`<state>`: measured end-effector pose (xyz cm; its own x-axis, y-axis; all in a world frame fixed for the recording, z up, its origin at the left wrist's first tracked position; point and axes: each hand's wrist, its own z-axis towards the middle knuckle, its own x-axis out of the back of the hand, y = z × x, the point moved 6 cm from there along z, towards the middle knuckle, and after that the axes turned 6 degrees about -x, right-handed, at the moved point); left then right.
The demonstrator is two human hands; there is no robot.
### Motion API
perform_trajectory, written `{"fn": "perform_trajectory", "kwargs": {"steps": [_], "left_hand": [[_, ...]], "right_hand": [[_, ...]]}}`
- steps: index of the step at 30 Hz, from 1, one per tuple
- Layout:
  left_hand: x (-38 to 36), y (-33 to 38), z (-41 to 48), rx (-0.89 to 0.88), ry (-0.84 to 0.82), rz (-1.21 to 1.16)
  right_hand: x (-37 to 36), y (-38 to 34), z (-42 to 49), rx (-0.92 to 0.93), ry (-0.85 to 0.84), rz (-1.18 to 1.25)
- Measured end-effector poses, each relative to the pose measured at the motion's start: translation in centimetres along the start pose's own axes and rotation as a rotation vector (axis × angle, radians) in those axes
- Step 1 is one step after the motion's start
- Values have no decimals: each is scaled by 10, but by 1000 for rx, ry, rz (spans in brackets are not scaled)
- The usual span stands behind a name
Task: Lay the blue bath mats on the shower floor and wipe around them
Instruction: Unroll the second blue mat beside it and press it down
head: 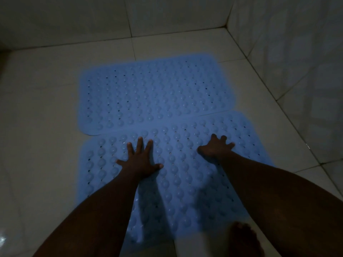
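Observation:
Two blue bath mats with rows of round bumps and small holes lie flat on the white tiled shower floor [46, 108]. The far mat [154, 93] sits toward the back wall. The near mat [185, 179] lies just in front of it, its far edge overlapping the far mat's near edge. My left hand [140, 160] rests palm down on the near mat with its fingers spread. My right hand [216, 147] also presses on the near mat, fingers spread, further right. Neither hand holds anything. No cloth is in view.
Tiled walls meet in a corner at the back right [227, 25]; the right wall [297, 62] runs close beside the mats. A bare foot [245, 240] stands at the near mat's front edge. Bare floor tiles lie to the left and behind the mats.

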<state>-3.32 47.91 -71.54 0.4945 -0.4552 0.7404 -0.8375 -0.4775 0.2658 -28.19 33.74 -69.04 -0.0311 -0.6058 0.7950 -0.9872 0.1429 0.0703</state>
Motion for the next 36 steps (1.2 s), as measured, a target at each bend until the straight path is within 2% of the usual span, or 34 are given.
{"fn": "perform_trajectory", "kwargs": {"steps": [7, 13, 17, 20, 29, 36], "left_hand": [[3, 2, -3, -24, 28, 22], [-4, 2, -4, -12, 52, 42], [-4, 1, -3, -25, 96, 129], [-6, 0, -1, -38, 117, 171], [-4, 14, 2, 27, 143, 91], [3, 13, -1, -3, 216, 111]], "right_hand": [[1, 1, 1, -22, -4, 51], [-12, 7, 9, 35, 11, 74], [-33, 13, 7, 45, 119, 81], [-38, 14, 6, 63, 131, 79], [-37, 14, 9, 58, 149, 86], [-31, 14, 6, 68, 193, 143]]}}
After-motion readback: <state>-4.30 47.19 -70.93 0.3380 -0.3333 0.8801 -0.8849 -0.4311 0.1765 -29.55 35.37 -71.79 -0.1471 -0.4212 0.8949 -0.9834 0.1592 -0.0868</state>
